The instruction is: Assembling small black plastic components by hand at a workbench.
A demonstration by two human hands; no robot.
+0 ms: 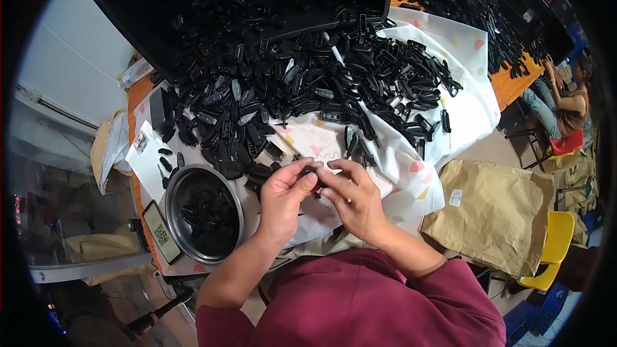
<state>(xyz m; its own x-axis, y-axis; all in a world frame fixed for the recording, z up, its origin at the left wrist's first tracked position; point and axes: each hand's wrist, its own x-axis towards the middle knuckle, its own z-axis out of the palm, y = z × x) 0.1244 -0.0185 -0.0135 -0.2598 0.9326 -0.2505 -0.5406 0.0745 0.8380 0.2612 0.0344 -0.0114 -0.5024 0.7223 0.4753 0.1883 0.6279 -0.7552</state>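
Pressure needs to be light and even where my left hand [284, 194] and right hand [355, 199] both pinch the small black plastic part [310, 171], right of the metal bowl [199, 173], so that it sits square and neither twists nor slips.

So there's a phone [161, 232] over on the left with a QR code on its screen. On the right, a big wrinkled brown paper sack [491, 225] with a white label [456, 197], yellow plastic chair [558, 236] beside it, blue crates [536, 313] low down. Further back, a co-worker [571, 104] in jeans sits on a red seat [568, 144].
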